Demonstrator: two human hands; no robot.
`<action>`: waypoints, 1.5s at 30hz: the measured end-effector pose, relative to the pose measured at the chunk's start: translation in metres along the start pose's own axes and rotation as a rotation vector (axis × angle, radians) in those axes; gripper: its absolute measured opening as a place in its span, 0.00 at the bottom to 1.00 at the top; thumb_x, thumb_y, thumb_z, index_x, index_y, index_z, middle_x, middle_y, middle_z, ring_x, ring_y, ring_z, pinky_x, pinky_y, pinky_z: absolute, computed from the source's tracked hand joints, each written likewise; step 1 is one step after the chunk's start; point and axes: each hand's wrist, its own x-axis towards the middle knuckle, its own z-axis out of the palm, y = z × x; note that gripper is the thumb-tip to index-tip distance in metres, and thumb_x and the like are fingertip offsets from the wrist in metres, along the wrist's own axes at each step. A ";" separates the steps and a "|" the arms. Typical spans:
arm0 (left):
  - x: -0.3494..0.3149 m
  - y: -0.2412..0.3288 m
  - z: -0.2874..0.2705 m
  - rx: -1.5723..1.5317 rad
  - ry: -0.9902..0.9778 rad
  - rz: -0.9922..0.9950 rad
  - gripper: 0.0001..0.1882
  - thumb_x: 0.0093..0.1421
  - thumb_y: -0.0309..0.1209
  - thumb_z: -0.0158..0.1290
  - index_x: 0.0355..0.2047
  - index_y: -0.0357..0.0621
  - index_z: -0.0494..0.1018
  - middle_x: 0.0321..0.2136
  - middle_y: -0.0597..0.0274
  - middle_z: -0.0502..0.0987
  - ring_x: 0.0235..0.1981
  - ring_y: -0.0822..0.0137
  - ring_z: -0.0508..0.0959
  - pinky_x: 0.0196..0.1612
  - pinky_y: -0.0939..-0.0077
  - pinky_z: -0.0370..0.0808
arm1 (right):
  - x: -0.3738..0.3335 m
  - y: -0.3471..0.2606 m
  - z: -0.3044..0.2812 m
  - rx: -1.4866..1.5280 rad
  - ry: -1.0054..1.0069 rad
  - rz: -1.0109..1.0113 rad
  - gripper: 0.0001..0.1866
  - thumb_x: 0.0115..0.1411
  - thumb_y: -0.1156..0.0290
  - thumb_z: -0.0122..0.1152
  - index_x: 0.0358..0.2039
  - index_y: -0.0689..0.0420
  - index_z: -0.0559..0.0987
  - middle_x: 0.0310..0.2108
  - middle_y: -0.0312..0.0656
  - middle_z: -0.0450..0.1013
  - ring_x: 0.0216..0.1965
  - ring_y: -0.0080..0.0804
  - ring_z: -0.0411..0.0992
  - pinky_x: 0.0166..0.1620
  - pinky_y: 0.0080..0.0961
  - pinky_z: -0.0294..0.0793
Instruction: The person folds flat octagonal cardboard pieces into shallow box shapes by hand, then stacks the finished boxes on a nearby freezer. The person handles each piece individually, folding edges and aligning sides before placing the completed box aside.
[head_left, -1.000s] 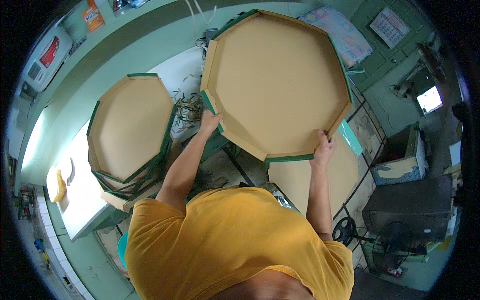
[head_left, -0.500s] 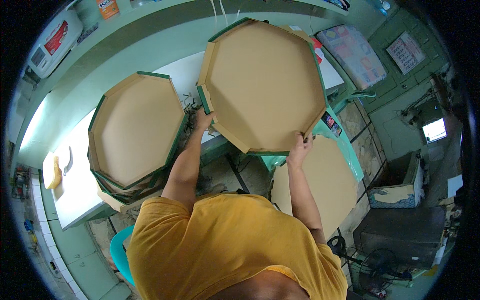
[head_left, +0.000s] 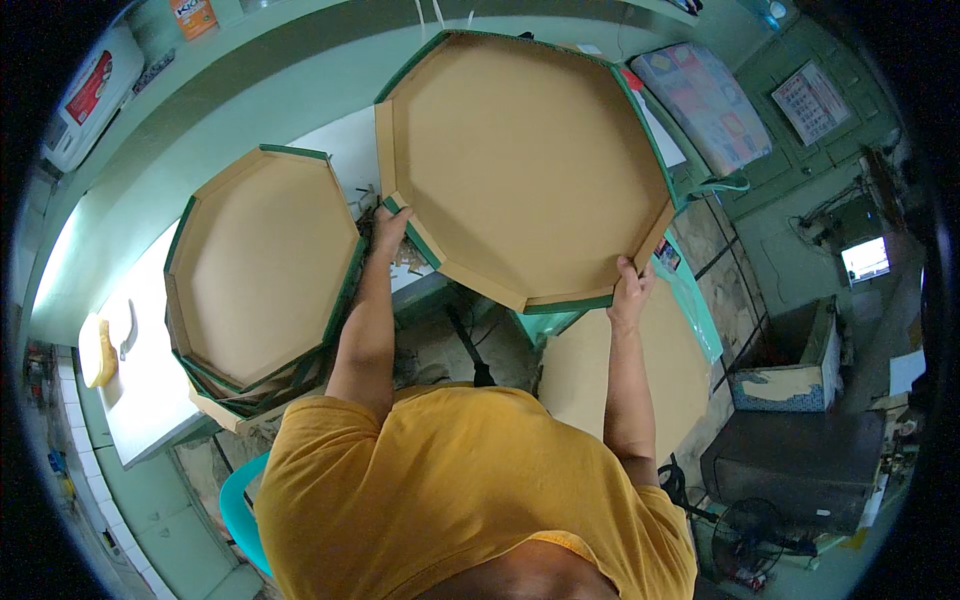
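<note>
A large octagonal cardboard tray (head_left: 530,170), brown inside with green outer edges, is held up in front of me. My left hand (head_left: 391,228) is closed on its lower left rim, and my right hand (head_left: 631,293) grips the lower right rim with the thumb on the wall. Left of my left forearm, a stack of similar octagonal trays (head_left: 265,265) rests on the white table. Under my right forearm lies a flat brown cardboard sheet (head_left: 580,375). Small dark scraps (head_left: 368,205) lie beside my left hand.
The white table (head_left: 150,390) carries a yellow object (head_left: 98,350) at its left end. A teal chair (head_left: 240,510) stands at lower left, a black fan (head_left: 748,540) at lower right. A patterned cushion (head_left: 700,105) is at the back right, and a shelf (head_left: 290,30) runs above.
The held tray has turned a little and its walls stand more evenly around it. My left hand has moved slightly left with its rim, my right hand slightly right.
</note>
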 end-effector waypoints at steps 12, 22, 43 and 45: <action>0.028 -0.026 -0.009 -0.110 0.108 -0.145 0.38 0.62 0.61 0.38 0.47 0.34 0.72 0.40 0.43 0.77 0.50 0.51 0.72 0.54 0.62 0.64 | -0.020 0.021 -0.001 0.078 0.236 0.097 0.12 0.55 0.75 0.54 0.40 0.60 0.73 0.34 0.33 0.70 0.34 0.23 0.66 0.39 0.20 0.66; -0.018 -0.011 0.039 0.216 -0.043 0.084 0.19 0.62 0.41 0.50 0.37 0.35 0.77 0.38 0.55 0.78 0.41 0.60 0.75 0.49 0.66 0.68 | -0.069 -0.152 -0.134 -1.105 0.376 -0.592 0.10 0.49 0.79 0.57 0.35 0.62 0.75 0.22 0.40 0.70 0.23 0.29 0.70 0.26 0.24 0.67; -0.381 -0.030 0.190 -0.395 -0.773 -0.901 0.27 0.67 0.40 0.44 0.62 0.46 0.52 0.61 0.50 0.59 0.62 0.45 0.60 0.60 0.38 0.59 | -0.389 -0.063 -0.241 -0.795 0.895 0.178 0.38 0.55 0.50 0.63 0.58 0.60 0.62 0.56 0.54 0.60 0.60 0.48 0.56 0.59 0.42 0.55; -0.415 -0.042 0.194 -0.403 -0.745 -0.963 0.29 0.67 0.41 0.45 0.63 0.48 0.50 0.61 0.49 0.59 0.61 0.43 0.61 0.61 0.41 0.59 | -0.397 -0.049 -0.249 -0.394 1.026 0.333 0.40 0.57 0.52 0.61 0.61 0.61 0.57 0.53 0.51 0.61 0.56 0.43 0.58 0.57 0.39 0.58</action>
